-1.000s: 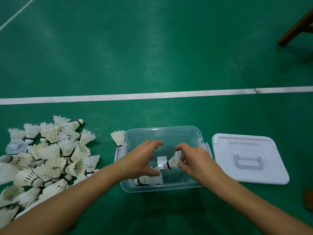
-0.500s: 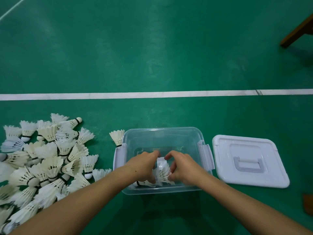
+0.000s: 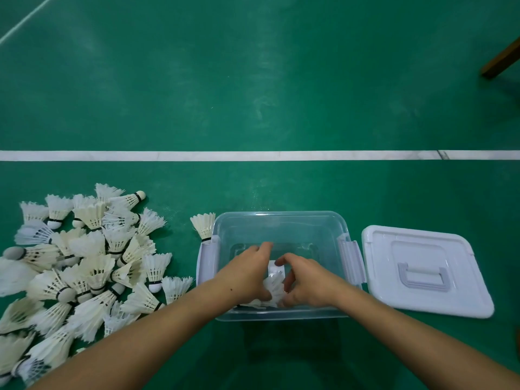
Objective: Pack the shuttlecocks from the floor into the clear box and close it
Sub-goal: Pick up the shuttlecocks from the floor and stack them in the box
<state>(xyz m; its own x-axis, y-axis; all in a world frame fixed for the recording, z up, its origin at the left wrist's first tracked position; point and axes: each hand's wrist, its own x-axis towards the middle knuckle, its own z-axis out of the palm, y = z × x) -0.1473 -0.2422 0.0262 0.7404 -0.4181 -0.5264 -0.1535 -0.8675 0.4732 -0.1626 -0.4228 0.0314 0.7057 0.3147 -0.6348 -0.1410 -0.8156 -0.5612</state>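
The clear box stands open on the green floor in front of me. Both hands reach into its near part. My left hand and my right hand press together around white shuttlecocks lying on the box bottom; fingers curl on the feathers. A large heap of white shuttlecocks lies on the floor to the left. One single shuttlecock leans against the box's left latch. The white lid with a handle lies flat to the right of the box.
A white court line runs across the floor beyond the box. A brown wooden leg stands at the upper right corner. Another white line crosses the upper left corner.
Both hands have gone down from the box's rim to its bottom. The shuttlecock held by the right hand now lies among those at the near wall.
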